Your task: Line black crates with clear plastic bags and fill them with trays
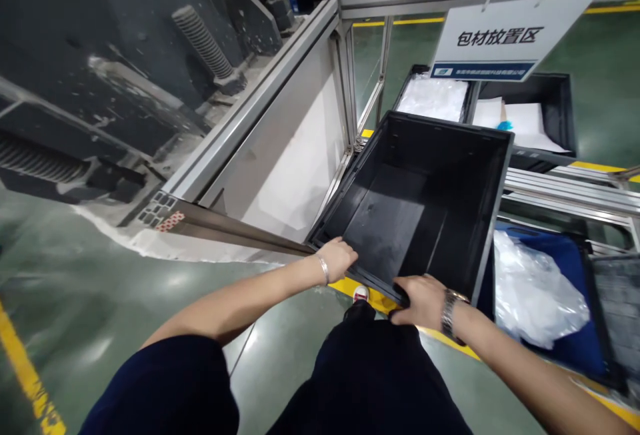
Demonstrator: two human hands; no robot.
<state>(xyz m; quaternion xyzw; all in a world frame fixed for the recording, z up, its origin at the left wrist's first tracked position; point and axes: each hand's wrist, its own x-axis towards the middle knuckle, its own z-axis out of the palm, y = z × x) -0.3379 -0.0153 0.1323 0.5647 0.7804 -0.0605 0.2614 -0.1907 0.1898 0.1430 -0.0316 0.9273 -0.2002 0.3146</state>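
my left hand is closed over the near rim of the black crate at its left corner, fingers curled over the edge, thin bracelet at the wrist. my right hand grips the same near rim further right, fingers wrapped over the lip, metal watch on the wrist. both hands have hold of the crate and nothing else.

crate: open top, nothing visible inside, tilted with its mouth toward me. it is held in front of my legs, its far end close to the aluminium frame; i cannot tell whether it rests on the rails or is free of them.

right of the crate, just beside it: a blue bin holding a crumpled clear plastic bag. beyond the crate: two more black bins, one with white plastic sheets, one with white paper. a white sign with printed characters hangs from the frame above them.

left: a grey panel of the frame and dark machinery behind it. below: green floor with yellow line; my shoe tip shows under the crate.
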